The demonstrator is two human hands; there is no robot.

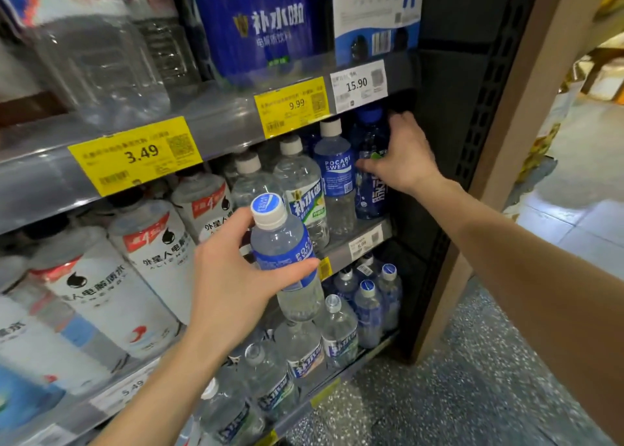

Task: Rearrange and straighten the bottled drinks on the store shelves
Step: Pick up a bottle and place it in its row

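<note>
1. Currently, step in hand: restocking the right end of the middle grey metal shelf (358, 239). My left hand (229, 276) has fingers and thumb curled round a small clear plastic bottle with a blue Pocari Sweat label and white cap (287, 260), held tilted in front of the shelf edge, off any surface.
2. My right hand (401, 155) reaches to the dark blue bottle with a blue cap (369, 175) at the far right of that shelf; thumb lies across its front, fingers go round its far side. I judge it gripped.
3. Neighbours: a taller clear bottle with a blue Pocari Sweat label and white cap (336, 175) stands upright just left of the dark blue one, touching or nearly so.
4. Next move, as I judge it: shift or square the dark blue bottle, then seat the held bottle in the Pocari row.
5. Edges and room: the black perforated side panel (472, 124) closes the right; the upper shelf lip with a white price tag reading 15.90 (358, 86) hangs close over the caps. Open room lies only forward, toward me.
</note>
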